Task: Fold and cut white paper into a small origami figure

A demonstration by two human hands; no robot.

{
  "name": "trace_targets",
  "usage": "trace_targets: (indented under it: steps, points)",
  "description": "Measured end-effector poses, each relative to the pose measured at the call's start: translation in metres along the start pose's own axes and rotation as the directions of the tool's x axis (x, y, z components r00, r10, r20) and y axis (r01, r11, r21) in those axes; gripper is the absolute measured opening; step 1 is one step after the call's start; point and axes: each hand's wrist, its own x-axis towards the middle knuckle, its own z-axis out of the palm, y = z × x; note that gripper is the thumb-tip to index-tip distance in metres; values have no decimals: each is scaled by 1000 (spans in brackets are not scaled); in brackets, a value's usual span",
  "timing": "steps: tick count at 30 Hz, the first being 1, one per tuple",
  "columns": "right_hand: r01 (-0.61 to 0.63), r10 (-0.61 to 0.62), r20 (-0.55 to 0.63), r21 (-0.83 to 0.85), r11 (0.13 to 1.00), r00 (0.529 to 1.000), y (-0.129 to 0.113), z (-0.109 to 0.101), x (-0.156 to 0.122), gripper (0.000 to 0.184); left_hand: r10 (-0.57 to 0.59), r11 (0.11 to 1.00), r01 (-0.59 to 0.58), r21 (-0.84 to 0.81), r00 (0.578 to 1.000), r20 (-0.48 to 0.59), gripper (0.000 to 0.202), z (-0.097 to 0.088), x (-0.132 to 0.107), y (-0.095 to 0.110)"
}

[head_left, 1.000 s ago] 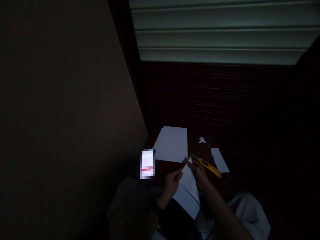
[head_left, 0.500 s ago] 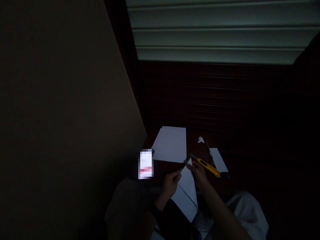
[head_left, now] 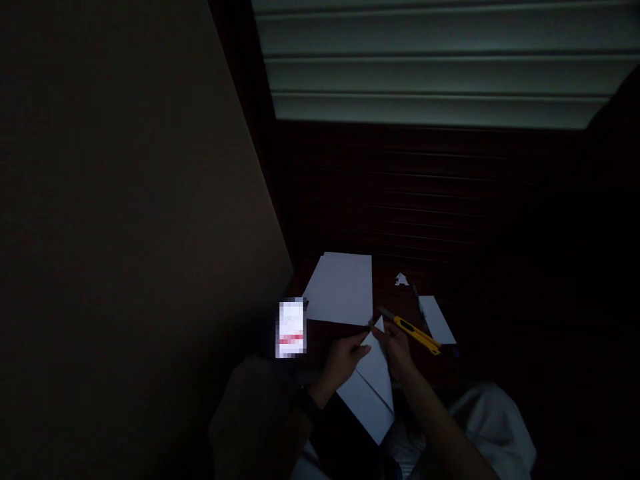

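A folded sheet of white paper hangs over the near edge of the dark table, its lower end above my lap. My left hand grips its left side, forefinger stretched toward the upper tip. On the other side my right hand pinches the paper close to that pointed tip. A dark crease or fold edge runs slantwise across the sheet. Just right of my right hand lies a yellow utility knife, which neither hand touches. Dim light hides fine detail at the fingertips.
A stack of white paper lies behind my hands. At the left stands a lit phone, its screen blurred out. Small folded white paper and a white strip lie to the right. A wall closes off the left side.
My left hand has moved slightly up and right, its forefinger now nearer my right fingertips at the paper's tip. The paper's lower end has shifted slightly left.
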Motion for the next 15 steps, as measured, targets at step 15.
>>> trace_targets:
  steps: [15]
  points:
    - [0, -2, 40, 38, 999, 999, -2, -1, -3, 36, -84, 995, 74, -69, 984, -158, 35, 16, 3, -19]
